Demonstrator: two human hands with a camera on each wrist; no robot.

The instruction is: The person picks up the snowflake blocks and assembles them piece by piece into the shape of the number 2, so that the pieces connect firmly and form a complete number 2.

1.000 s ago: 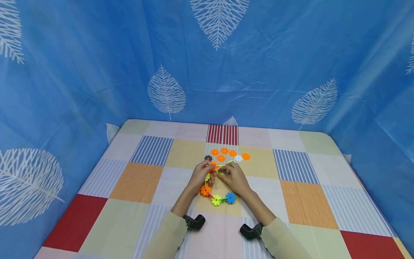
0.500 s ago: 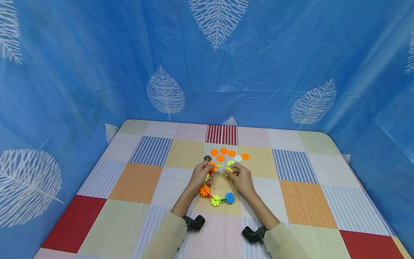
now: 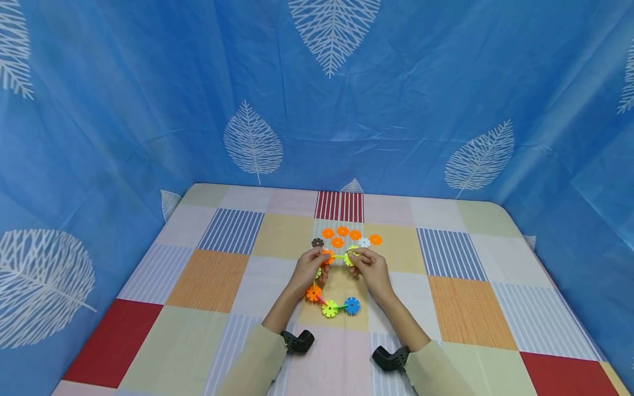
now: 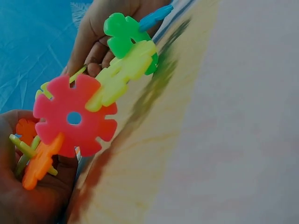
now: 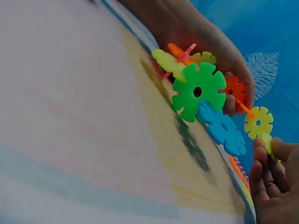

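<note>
A curved chain of slotted plastic snowflake discs hangs between the two hands. My left hand (image 3: 304, 272) grips it near an orange disc (image 3: 328, 257). My right hand (image 3: 373, 273) pinches a yellow-green disc (image 5: 267, 141) between thumb and fingers, beside a yellow disc (image 5: 264, 116) in the right wrist view. Whether these two are slotted together, I cannot tell. Lower along the chain come a pink disc (image 4: 56, 105), a green disc (image 5: 205, 84) and a blue disc (image 3: 352, 306) at the loose end. Fingers hide part of the chain.
Behind the hands lie several loose orange discs (image 3: 343, 231), a white disc (image 3: 364, 242) and a dark brown disc (image 3: 317, 242). A patchwork cloth (image 3: 465, 319) covers the table. Blue leaf-print curtain (image 3: 396, 110) encloses its back and sides.
My right hand has drawn away rightward from my left hand, and the yellow-green disc in its fingers has come into sight. The left hand keeps its grip almost unmoved.
</note>
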